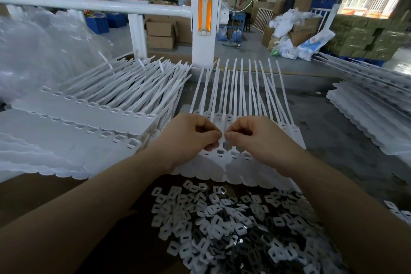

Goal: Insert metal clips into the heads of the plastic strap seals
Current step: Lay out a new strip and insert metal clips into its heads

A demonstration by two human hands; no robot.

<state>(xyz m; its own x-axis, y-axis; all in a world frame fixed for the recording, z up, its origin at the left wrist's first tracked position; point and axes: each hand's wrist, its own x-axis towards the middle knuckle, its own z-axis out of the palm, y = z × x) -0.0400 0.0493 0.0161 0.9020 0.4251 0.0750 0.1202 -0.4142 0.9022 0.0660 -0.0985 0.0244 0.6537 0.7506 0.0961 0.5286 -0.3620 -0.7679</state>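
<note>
While our hands met at centre frame, we were seating a clip.
Our left hand (191,133) and right hand (255,138) each kept a narrow pinching grip over the strap seals (233,104); the clips (233,224) heaped at the bottom suggested much remained.

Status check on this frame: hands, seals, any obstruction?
Left hand and right hand pinching together over strap seals. Pinched item too small to tell. Clip pile near. Nothing in the way.
</note>
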